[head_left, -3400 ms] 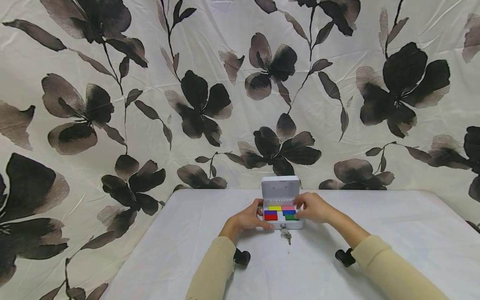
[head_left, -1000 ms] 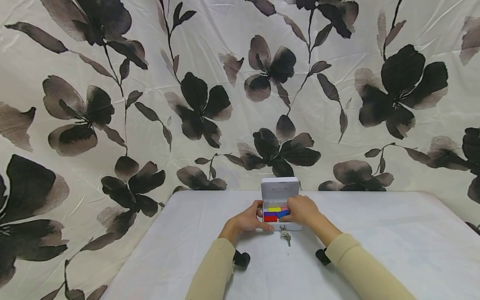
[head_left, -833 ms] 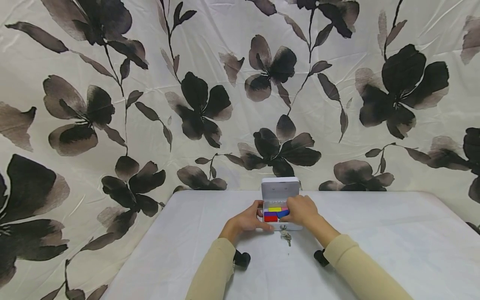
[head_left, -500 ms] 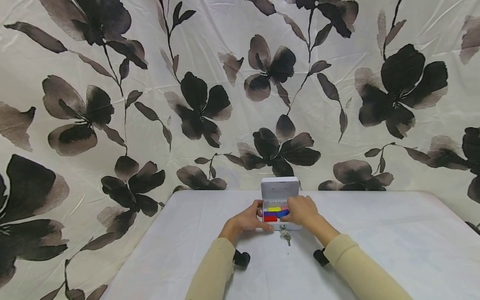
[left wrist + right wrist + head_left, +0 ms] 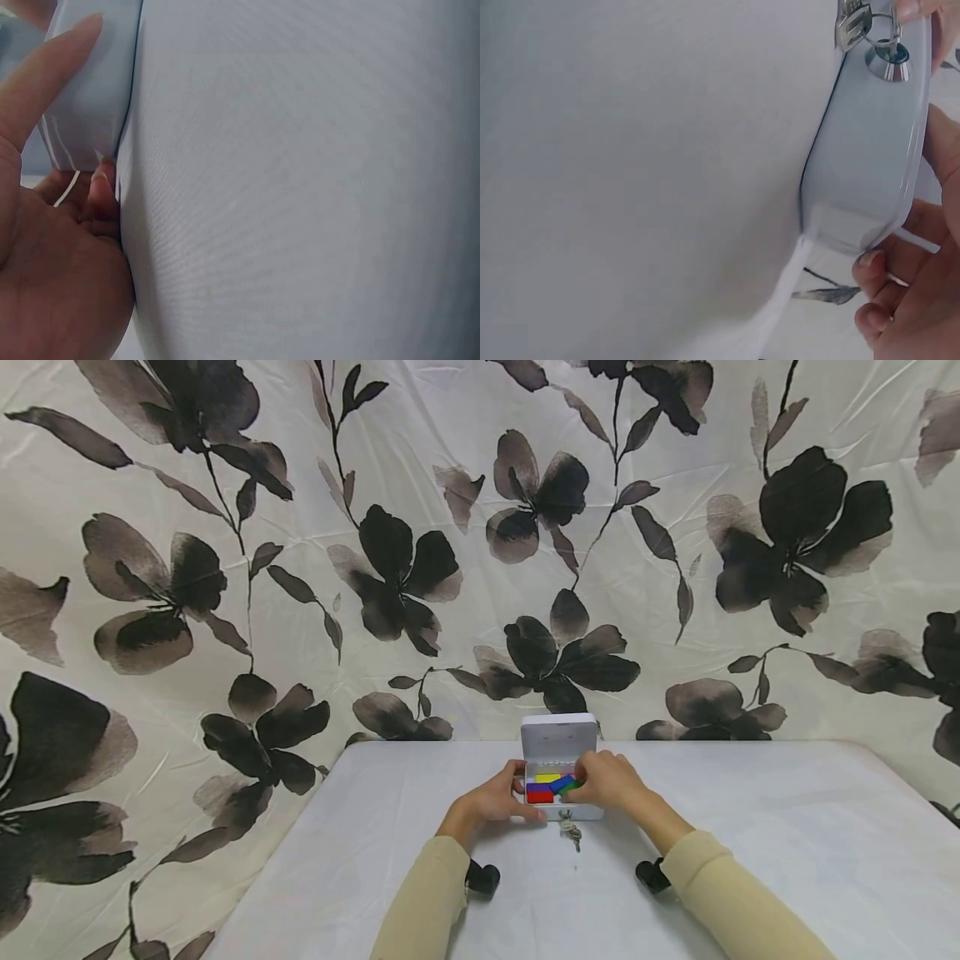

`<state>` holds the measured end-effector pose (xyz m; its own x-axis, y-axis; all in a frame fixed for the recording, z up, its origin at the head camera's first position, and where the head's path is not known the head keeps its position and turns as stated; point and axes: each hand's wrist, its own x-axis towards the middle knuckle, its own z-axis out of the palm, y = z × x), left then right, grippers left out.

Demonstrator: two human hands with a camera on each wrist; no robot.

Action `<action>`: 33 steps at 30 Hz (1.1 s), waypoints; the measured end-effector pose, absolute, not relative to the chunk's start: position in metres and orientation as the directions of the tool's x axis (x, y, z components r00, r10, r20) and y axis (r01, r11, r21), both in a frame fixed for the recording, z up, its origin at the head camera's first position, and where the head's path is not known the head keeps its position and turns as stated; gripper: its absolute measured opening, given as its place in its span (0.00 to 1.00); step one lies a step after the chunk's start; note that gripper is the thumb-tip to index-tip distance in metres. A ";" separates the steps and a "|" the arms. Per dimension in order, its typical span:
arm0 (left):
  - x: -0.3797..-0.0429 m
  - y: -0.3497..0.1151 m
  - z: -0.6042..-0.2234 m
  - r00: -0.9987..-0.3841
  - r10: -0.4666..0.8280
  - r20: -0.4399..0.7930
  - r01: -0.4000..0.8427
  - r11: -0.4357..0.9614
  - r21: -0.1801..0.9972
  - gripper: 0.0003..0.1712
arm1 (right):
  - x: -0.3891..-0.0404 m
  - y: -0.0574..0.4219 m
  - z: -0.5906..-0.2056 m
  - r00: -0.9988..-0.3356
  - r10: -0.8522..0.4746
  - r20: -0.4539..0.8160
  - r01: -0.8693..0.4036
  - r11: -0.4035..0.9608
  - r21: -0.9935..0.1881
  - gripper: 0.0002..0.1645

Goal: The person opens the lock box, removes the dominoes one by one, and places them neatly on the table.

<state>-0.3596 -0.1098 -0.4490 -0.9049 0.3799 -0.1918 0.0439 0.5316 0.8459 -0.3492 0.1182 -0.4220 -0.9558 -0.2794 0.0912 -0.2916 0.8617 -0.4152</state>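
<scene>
A small white metal cash box (image 5: 559, 745) stands with its lid raised, holding coloured blocks. My left hand (image 5: 491, 797) grips its left side, thumb along the front wall and fingers round the corner, as the left wrist view also shows. Over the box's right end, my right hand (image 5: 609, 779) pinches a tilted green block (image 5: 567, 789), its fingertips mostly hidden inside. A blue block (image 5: 561, 783) leans slantwise beside the green one. To their left lie a red block (image 5: 540, 797) and a purple block (image 5: 537, 787), with a yellow block (image 5: 547, 778) behind.
Keys (image 5: 573, 835) hang on a ring from the lock (image 5: 890, 61) in the box's front. The box is on a white-covered table (image 5: 375, 793). Behind it hangs a pale cloth (image 5: 420, 427) with dark flowers.
The blue and green blocks, lying straight earlier, are now slanted. My right hand moved left into the box, then slightly back right, uncovering the green block. The left hand keeps its hold.
</scene>
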 end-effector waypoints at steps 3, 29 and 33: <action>-0.360 -0.110 -0.449 -0.905 0.380 -0.193 0.041 0.528 0.848 0.55 | -0.351 0.122 -0.424 -0.951 -0.294 0.095 -0.304 0.832 -0.464 0.19; -0.358 -0.109 -0.449 -0.910 0.375 -0.180 0.050 0.528 0.848 0.54 | -0.353 0.144 -0.415 -0.887 -0.418 0.198 -0.448 0.671 -0.590 0.18; -0.357 -0.109 -0.448 -0.910 0.373 -0.183 0.046 0.527 0.848 0.54 | -0.352 0.146 -0.413 -0.883 -0.420 0.212 -0.453 0.638 -0.623 0.18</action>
<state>-0.3573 -0.1090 -0.4481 -0.9096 0.3731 -0.1828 0.0459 0.5275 0.8483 -0.3524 0.1455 -0.4133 -0.8826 -0.4198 0.2116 -0.4527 0.6376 -0.6233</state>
